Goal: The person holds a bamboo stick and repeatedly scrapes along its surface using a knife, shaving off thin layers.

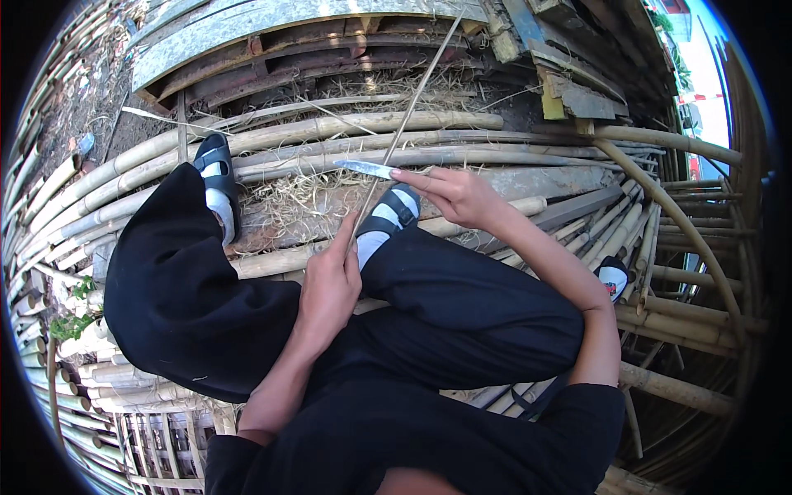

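A long, thin bamboo strip (422, 82) slants from my lap up and away to the far right. My left hand (330, 276) is closed around its near end, above my crossed legs. In my right hand (459, 198) is a knife (365, 168), its pale blade pointing left with a finger stretched along it. The blade crosses the strip a little beyond my left hand; whether its edge presses into the strip I cannot tell. The handle is hidden inside my right hand.
Pale shavings (301, 194) lie around my sandalled feet. Long bamboo poles (330, 128) run across in front, with a weathered wooden pallet (313, 25) beyond them. Planks (577, 82) are stacked at the far right, near a curved bamboo pole (685, 219). More cut bamboo lies at left.
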A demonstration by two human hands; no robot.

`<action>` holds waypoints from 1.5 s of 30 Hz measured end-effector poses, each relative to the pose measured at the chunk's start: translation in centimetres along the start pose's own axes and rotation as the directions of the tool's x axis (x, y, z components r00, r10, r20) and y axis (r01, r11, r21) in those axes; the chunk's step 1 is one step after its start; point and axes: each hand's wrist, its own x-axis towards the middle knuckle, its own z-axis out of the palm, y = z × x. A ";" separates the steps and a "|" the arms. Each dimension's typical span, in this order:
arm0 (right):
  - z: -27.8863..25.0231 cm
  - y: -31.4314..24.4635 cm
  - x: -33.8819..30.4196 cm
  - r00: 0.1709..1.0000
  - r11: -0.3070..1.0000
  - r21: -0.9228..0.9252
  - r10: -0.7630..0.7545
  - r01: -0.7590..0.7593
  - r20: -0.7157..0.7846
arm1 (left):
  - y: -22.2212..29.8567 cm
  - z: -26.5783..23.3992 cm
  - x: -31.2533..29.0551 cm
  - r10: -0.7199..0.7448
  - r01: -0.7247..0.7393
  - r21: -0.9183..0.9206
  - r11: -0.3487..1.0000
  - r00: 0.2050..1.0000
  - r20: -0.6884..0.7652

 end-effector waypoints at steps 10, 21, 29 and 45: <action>0.7 2.3 -0.6 1.000 0.998 0.055 0.016 -0.015 -0.018 | 0.4 -0.2 0.2 -0.020 0.020 0.019 1.000 1.000 0.004; 0.4 3.5 -0.3 0.988 0.997 0.061 -0.047 0.056 -0.147 | 0.0 -0.1 -0.2 -0.021 0.021 0.006 1.000 1.000 0.024; 0.3 4.1 0.0 0.960 0.980 0.087 0.193 -0.179 -0.204 | 0.2 -0.1 -0.1 -0.030 0.030 -0.001 1.000 0.999 0.019; -1.1 5.6 -1.6 0.968 0.969 0.132 0.223 -0.208 -0.111 | -1.2 0.5 -0.4 0.029 -0.026 -0.081 0.996 0.999 0.035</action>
